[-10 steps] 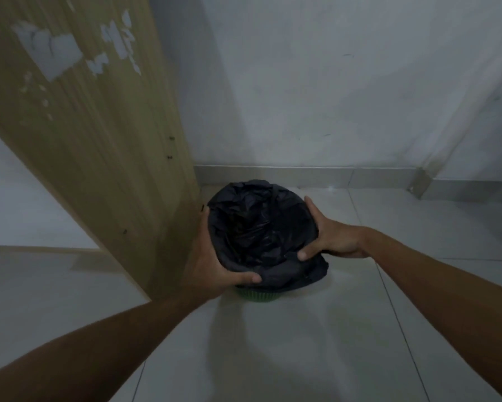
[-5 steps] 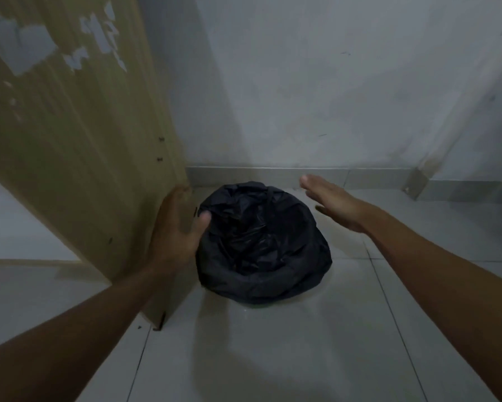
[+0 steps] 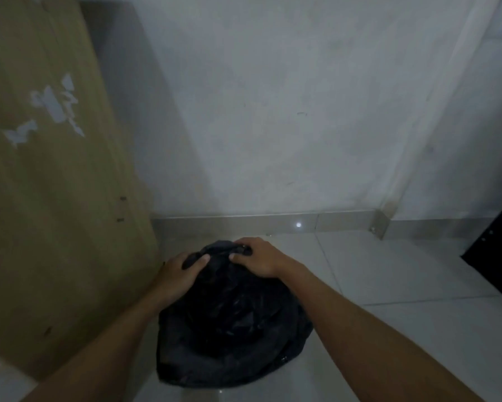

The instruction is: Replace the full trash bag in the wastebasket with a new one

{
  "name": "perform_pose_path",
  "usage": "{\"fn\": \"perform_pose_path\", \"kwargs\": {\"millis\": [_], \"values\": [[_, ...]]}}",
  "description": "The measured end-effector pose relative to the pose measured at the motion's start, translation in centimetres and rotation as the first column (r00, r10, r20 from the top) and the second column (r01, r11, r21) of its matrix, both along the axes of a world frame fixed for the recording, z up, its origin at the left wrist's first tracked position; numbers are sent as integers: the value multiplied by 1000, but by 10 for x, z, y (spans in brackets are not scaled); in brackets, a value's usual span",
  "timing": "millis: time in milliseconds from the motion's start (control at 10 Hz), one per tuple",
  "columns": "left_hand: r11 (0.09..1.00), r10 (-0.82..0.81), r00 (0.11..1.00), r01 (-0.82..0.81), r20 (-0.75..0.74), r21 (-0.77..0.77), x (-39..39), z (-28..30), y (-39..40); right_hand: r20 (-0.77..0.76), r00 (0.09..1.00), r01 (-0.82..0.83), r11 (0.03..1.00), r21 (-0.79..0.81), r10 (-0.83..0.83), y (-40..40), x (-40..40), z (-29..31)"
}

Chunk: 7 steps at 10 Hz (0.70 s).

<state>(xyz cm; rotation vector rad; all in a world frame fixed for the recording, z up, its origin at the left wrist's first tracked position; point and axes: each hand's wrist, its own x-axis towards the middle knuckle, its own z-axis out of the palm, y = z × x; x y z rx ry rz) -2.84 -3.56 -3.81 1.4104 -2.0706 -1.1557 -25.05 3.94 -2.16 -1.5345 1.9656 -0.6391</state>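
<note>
A black trash bag [image 3: 232,329] covers the wastebasket on the tiled floor, hiding the basket itself. My left hand [image 3: 180,271] grips the bag's far-left rim with the thumb pressed over the plastic. My right hand [image 3: 258,256] is closed on the bag's far edge, bunching the plastic under its fingers. Both forearms reach in from the bottom of the view, one on each side of the bag.
A tall wooden panel [image 3: 55,198] with peeled patches stands close on the left, almost touching the bag. A white wall [image 3: 273,111] and baseboard [image 3: 273,220] lie right behind. A dark object [image 3: 499,250] sits at the right edge. Open tiled floor [image 3: 403,329] spreads to the right.
Both hands left the near sides of the bag, opened briefly, then came down on its far rim and closed on the plastic. The green basket base is no longer visible.
</note>
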Motion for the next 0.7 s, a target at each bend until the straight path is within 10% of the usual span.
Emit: {"fn": "perform_pose_path", "kwargs": {"millis": [400, 700], "values": [[987, 75, 988, -54, 135, -152, -7, 14, 4, -6, 996, 87, 996, 21, -87, 1, 2, 10], [942, 7, 994, 30, 108, -334, -71, 221, 2, -24, 996, 84, 993, -79, -87, -24, -2, 195]]}}
